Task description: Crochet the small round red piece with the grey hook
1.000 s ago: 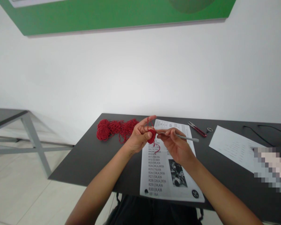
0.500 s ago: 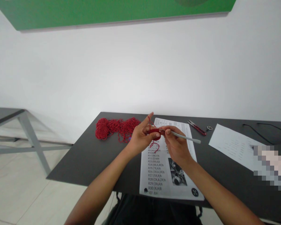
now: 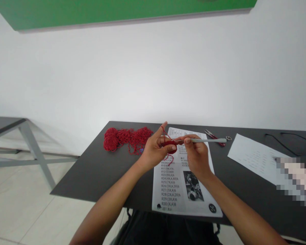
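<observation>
Pinching a small red crochet piece (image 3: pixel 171 148) between thumb and fingers of the left hand (image 3: pixel 155 151), over the upper part of a printed sheet (image 3: pixel 178 185). Raising the left index finger with a strand of yarn (image 3: pixel 163 129) around it. Grasping a grey hook (image 3: pixel 214 140) like a pencil in the right hand (image 3: pixel 197 154), pointing its handle rightward. Meeting the piece's upper edge with the tip, too small to tell if inside or merely touching. Working at a dark table (image 3: pixel 112 180), having tangled red yarn (image 3: pixel 129 136) beyond the left hand, and scissors (image 3: pixel 209 133), a metal ring (image 3: pixel 228 138) and a second paper (image 3: pixel 252 156) toward the right. Facing a white wall (image 3: pixel 153 75).
</observation>
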A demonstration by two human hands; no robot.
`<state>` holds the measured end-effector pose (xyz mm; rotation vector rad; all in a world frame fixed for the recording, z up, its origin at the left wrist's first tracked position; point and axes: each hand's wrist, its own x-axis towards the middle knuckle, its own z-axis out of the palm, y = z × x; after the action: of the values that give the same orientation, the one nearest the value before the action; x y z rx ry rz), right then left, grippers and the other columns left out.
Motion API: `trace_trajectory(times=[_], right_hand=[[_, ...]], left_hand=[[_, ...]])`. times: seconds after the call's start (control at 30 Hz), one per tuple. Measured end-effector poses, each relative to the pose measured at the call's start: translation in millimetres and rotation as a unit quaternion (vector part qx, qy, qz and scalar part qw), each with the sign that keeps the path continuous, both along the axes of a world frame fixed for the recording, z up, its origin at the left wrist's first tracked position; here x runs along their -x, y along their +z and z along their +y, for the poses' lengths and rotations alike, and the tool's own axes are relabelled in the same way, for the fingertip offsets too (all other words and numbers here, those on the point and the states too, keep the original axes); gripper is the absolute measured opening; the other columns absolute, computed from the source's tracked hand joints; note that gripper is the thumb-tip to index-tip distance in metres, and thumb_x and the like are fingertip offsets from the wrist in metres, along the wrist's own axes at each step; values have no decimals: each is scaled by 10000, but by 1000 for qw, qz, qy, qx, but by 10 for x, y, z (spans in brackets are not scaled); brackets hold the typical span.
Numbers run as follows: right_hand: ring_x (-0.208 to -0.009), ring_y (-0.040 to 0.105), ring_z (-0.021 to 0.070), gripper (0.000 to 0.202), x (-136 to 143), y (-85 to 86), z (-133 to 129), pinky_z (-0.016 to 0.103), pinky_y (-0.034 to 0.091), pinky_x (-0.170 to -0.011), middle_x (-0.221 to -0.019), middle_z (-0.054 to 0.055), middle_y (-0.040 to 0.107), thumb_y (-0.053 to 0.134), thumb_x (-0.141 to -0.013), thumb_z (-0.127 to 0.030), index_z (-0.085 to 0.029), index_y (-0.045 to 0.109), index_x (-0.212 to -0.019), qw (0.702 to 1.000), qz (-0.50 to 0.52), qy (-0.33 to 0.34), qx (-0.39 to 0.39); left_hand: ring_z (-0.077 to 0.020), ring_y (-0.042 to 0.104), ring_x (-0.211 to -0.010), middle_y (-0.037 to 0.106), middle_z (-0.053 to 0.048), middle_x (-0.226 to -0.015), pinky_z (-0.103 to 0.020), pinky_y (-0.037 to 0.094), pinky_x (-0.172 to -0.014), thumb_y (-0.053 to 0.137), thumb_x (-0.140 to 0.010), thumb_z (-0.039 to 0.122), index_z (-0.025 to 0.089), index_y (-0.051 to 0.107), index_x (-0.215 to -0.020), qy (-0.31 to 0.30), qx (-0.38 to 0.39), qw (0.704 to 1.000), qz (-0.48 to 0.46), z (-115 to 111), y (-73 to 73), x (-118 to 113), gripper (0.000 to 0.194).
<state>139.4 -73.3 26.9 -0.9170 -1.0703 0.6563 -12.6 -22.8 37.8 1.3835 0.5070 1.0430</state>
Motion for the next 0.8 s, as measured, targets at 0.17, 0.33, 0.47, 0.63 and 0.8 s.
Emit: trace_trajectory(times=[0.17,0.33,0.47,0.63,0.8], right_hand=[[-836,765,194,239,-60,-25,37,332,594,-770,-892,27,825,783,-875,-484,-247,757,-895,998,-4,55,-9],[-801,737,171,172,-91,-44,42,307,572,-743,-867,3,811,803,-864,-445,-284,802,-924,995,-42,93,13],[-829,723,179,175,-88,-83,81,314,556,-771,-873,9,804,789,-871,-443,-270,805,-895,995,-61,79,17],[-776,711,190,297,-109,-214,210,336,565,-768,-829,24,789,801,-833,-512,-218,783,-872,993,-16,90,77],[-767,710,186,367,-90,-247,231,340,578,-753,-834,24,782,807,-815,-537,-201,749,-951,991,7,94,91]], left_hand=[[-109,617,-620,681,25,-721,-218,473,-591,853,-803,313,131,388,-1573,9,-38,999,16,52,31,47,917],[-105,587,-602,660,15,-698,-221,441,-570,767,-886,356,107,563,-1406,30,-108,993,49,128,43,100,612],[-95,532,-575,628,31,-686,-216,393,-541,717,-915,354,116,561,-1405,31,-136,987,78,138,-78,38,567],[-90,488,-579,604,23,-673,-218,369,-546,643,-949,349,122,684,-1111,43,-163,977,127,127,-227,-59,282],[-105,504,-567,613,17,-628,-230,387,-555,668,-897,320,136,715,-972,84,-154,975,134,185,-191,-43,204]])
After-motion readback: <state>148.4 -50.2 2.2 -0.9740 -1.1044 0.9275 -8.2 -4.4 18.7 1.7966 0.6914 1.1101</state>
